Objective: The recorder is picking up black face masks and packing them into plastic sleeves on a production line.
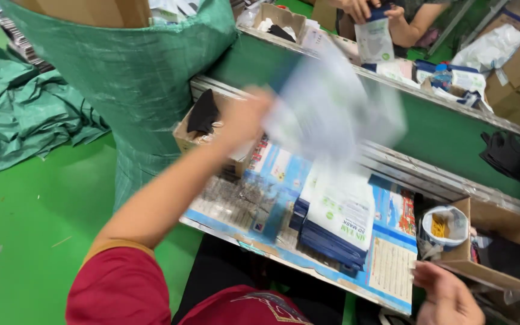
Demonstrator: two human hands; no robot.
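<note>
My left hand is raised over the work surface and grips a flat white and blue pouch, which is blurred by motion. Below it lies a stack of the same pouches on a sheet of printed paper. My right hand hovers low at the near right, fingers apart, holding nothing, beside the edge of a cardboard box. That box holds a roll of tape with yellow bits inside.
A small cardboard box with black masks sits under my left arm. A big green woven sack stands to the left, green cloth on the floor. Across a green conveyor, another person's hands hold a pouch.
</note>
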